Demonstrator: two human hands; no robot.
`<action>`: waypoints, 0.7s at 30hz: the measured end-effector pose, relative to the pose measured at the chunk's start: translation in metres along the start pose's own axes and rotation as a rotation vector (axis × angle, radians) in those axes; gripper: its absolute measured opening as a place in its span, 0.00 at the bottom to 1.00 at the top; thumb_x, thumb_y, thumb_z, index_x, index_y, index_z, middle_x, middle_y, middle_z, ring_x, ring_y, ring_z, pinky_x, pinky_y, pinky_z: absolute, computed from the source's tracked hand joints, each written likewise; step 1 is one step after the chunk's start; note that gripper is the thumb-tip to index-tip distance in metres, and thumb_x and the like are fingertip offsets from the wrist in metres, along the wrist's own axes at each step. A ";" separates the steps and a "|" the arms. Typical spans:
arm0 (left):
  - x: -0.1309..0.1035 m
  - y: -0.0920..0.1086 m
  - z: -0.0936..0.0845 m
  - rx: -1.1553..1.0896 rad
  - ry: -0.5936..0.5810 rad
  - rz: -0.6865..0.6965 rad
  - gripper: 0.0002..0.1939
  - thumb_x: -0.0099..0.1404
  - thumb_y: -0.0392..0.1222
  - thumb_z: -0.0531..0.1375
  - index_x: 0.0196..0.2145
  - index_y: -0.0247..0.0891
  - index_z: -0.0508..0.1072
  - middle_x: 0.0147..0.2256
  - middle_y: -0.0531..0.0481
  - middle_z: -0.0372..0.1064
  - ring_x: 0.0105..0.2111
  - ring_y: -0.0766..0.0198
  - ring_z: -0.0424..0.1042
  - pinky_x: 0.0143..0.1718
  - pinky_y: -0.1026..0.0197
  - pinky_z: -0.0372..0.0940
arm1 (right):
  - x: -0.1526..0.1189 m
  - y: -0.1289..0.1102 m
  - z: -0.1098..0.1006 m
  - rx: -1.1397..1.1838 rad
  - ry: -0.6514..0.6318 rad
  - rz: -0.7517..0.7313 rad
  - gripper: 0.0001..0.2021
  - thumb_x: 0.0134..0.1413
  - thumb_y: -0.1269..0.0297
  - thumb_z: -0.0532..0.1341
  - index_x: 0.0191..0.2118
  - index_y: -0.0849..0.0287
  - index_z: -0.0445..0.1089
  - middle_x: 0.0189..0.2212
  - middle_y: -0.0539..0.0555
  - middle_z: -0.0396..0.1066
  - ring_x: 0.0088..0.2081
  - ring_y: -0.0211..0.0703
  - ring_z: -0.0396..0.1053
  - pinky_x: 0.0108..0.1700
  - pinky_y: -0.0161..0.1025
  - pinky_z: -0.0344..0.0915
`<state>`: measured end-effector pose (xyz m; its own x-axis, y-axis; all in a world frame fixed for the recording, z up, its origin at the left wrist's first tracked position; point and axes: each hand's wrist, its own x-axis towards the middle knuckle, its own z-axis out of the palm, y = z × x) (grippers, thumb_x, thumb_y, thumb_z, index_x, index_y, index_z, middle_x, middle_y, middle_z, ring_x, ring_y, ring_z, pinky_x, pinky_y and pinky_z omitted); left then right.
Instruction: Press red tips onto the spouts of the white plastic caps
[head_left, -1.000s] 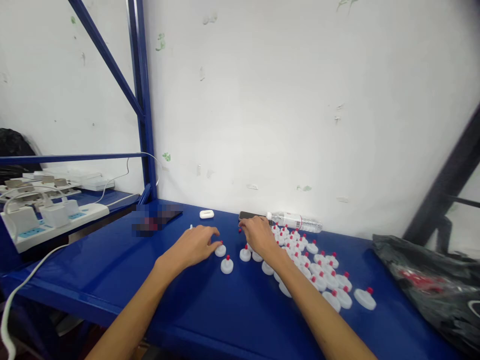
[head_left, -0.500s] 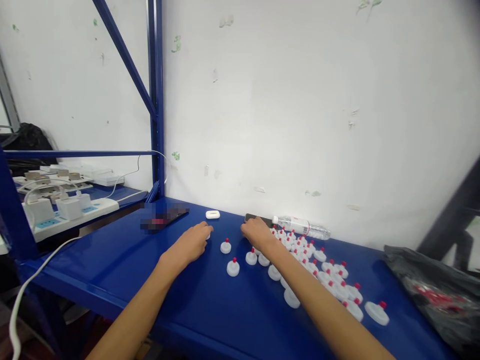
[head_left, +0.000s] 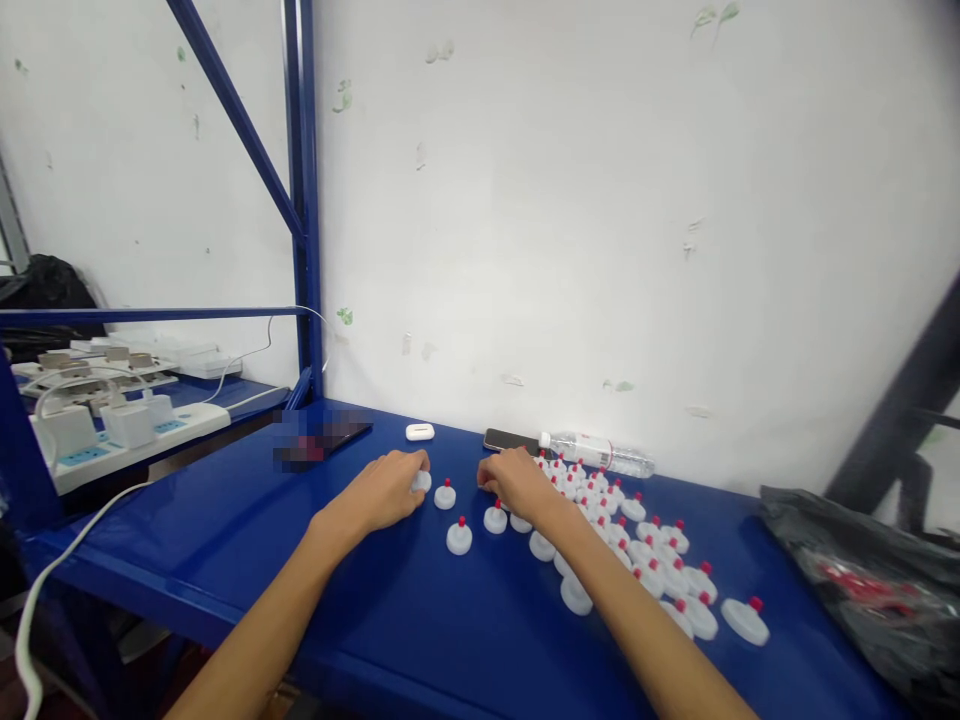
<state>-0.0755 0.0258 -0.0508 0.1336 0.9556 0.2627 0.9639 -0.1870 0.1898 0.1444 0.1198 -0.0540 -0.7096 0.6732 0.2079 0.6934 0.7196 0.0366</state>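
My left hand (head_left: pixel 388 488) is curled around a white round cap (head_left: pixel 422 482), whose rim shows at the fingertips just above the blue table (head_left: pixel 405 620). Right of it stand two loose white caps with red tips, a farther one (head_left: pixel 445 496) and a nearer one (head_left: pixel 460 537). My right hand (head_left: pixel 514 476) is closed, fingers bent down at the left end of a crowd of similar red-tipped caps (head_left: pixel 645 550); anything in its grip is hidden. Another such cap (head_left: pixel 495 518) sits just below that hand, and my right forearm covers part of the crowd.
Along the wall lie a white earphone case (head_left: pixel 420 432), a dark phone (head_left: pixel 511 440) and a clear plastic bottle (head_left: pixel 600 453). A blurred dark object (head_left: pixel 322 442) is at the back left. Power strips (head_left: pixel 142 437) stand beyond the blue post; a grey plastic bag (head_left: pixel 862 580) lies right.
The view has shifted slightly left. My right hand has drawn a little nearer, uncovering more of the phone. More of the cap in my left hand shows now.
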 end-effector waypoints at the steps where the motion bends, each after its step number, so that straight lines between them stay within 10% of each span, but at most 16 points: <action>1: 0.000 0.003 -0.001 0.002 0.019 0.007 0.13 0.63 0.37 0.55 0.45 0.42 0.73 0.42 0.43 0.76 0.43 0.49 0.75 0.38 0.56 0.64 | -0.001 -0.001 0.000 0.022 0.018 -0.018 0.08 0.58 0.74 0.62 0.39 0.57 0.77 0.32 0.55 0.80 0.39 0.48 0.77 0.43 0.38 0.62; 11: 0.003 0.023 -0.005 0.034 0.172 0.116 0.17 0.70 0.44 0.54 0.54 0.39 0.71 0.47 0.44 0.68 0.36 0.54 0.75 0.37 0.55 0.67 | -0.004 -0.017 -0.007 0.640 0.392 -0.167 0.10 0.56 0.76 0.61 0.41 0.55 0.71 0.35 0.49 0.77 0.37 0.40 0.74 0.44 0.37 0.66; 21: 0.003 0.024 -0.005 0.005 0.161 0.159 0.17 0.70 0.43 0.55 0.55 0.42 0.71 0.45 0.45 0.67 0.37 0.54 0.75 0.38 0.55 0.67 | -0.004 -0.020 -0.004 0.766 0.456 -0.158 0.09 0.54 0.74 0.66 0.40 0.55 0.74 0.34 0.49 0.78 0.37 0.43 0.76 0.44 0.41 0.68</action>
<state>-0.0528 0.0226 -0.0404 0.2459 0.8655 0.4363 0.9347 -0.3310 0.1298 0.1339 0.1017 -0.0516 -0.5583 0.5412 0.6289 0.2030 0.8240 -0.5289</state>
